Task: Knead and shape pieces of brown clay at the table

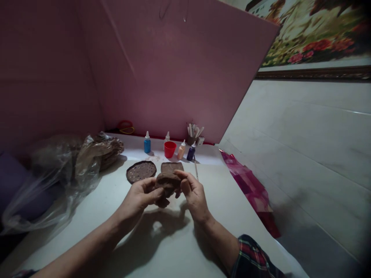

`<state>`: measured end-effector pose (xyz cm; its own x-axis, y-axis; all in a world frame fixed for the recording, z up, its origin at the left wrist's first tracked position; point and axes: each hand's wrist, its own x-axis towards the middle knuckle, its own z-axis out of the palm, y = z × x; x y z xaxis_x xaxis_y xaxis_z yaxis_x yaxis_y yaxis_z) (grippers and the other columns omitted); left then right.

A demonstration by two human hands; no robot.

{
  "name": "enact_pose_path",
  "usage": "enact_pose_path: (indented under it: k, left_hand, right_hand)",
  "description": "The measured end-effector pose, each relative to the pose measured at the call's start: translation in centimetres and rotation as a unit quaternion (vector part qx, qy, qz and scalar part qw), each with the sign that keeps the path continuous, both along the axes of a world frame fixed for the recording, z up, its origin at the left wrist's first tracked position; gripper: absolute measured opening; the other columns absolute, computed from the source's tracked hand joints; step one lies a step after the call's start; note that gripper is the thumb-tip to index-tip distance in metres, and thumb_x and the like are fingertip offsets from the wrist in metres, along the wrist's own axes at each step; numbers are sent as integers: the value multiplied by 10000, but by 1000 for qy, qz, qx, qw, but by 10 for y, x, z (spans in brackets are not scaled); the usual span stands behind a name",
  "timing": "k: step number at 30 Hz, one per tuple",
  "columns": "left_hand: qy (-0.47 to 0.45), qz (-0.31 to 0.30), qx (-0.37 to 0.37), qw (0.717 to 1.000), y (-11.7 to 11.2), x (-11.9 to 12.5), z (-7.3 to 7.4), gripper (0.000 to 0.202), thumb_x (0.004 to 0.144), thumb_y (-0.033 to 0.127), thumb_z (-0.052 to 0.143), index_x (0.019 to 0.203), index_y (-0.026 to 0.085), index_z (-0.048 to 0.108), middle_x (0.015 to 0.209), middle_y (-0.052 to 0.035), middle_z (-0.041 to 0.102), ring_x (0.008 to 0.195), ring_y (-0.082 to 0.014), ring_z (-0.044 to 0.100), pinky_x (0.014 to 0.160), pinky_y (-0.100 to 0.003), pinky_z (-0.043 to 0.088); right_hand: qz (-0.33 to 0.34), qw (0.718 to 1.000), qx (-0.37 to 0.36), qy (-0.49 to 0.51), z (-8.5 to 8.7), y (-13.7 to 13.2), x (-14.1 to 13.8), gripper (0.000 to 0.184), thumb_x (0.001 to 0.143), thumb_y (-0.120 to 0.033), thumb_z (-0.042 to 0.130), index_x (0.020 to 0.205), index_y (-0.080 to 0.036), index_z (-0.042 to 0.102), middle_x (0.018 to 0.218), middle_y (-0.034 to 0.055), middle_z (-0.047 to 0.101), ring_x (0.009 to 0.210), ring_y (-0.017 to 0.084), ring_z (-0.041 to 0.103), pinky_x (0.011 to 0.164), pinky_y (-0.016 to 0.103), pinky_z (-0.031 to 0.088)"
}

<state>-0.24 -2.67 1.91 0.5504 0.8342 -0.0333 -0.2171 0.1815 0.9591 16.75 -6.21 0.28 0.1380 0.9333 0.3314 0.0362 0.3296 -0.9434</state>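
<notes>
Both of my hands hold a lump of brown clay (167, 183) above the white tabletop (162, 247). My left hand (142, 197) pinches its left side between thumb and fingers. On the other side, my right hand (194, 193) grips the clay with thumb and fingertips. The lump has an uneven shape, with small pieces jutting from its underside. Just behind it lies a flat rectangular brown slab (172, 166), partly covered by the clay and my hand. A round dark-rimmed clay plate (141, 172) with pale and dark spots sits to the left.
Along the back stand a blue paint bottle (147, 143), a red cup (169, 149), a peach bottle (181, 150), a dark blue bottle (191, 151) and a holder of tools (193, 137). A thin brush (196, 168) lies nearby. Crumpled plastic (87, 162) is left; magenta wrapping (246, 181) hangs right.
</notes>
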Motion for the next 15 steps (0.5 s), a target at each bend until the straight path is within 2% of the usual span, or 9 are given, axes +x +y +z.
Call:
enact_pose_path:
  k: [2, 5, 8, 11, 15]
  left_hand:
    - [9, 4, -4, 1000, 0, 0, 1, 292, 738, 300, 716, 942, 103, 646, 807, -58, 670, 597, -133, 611, 583, -263, 486]
    - [30, 0, -6, 1000, -1, 1, 2, 265, 709, 300, 737, 842, 99, 628, 731, -43, 657, 553, -139, 615, 537, -253, 478]
    - [46, 0, -7, 999, -2, 1, 1, 262, 704, 301, 737, 820, 104, 608, 697, -35, 653, 513, -137, 609, 499, -244, 461]
    - [49, 7, -3, 999, -4, 2, 1, 261, 708, 303, 734, 823, 104, 611, 703, -37, 655, 508, -134, 606, 495, -242, 457]
    - [31, 4, -7, 1000, -5, 3, 1, 297, 700, 298, 750, 910, 115, 645, 772, -46, 678, 584, -137, 627, 582, -259, 498]
  right_hand:
    - [43, 999, -17, 18, 1, -1, -2, 497, 830, -546, 559, 1139, -158, 589, 800, 39, 613, 627, 119, 551, 542, 243, 466]
    - [74, 997, -26, 26, 6, -4, -8, 402, 781, -432, 675, 1071, -160, 613, 868, 52, 661, 658, 124, 590, 554, 233, 468]
    - [67, 996, -47, 39, 11, -6, -12, 298, 773, -318, 700, 1018, -165, 628, 814, 29, 675, 634, 117, 606, 557, 225, 466]
    - [65, 996, -52, 34, 12, -7, -11, 266, 786, -281, 679, 1020, -166, 631, 775, 19, 668, 620, 115, 604, 537, 218, 455]
    - [28, 998, -44, 20, 8, -5, -8, 272, 773, -267, 680, 1025, -172, 639, 872, 39, 678, 672, 123, 593, 555, 224, 467]
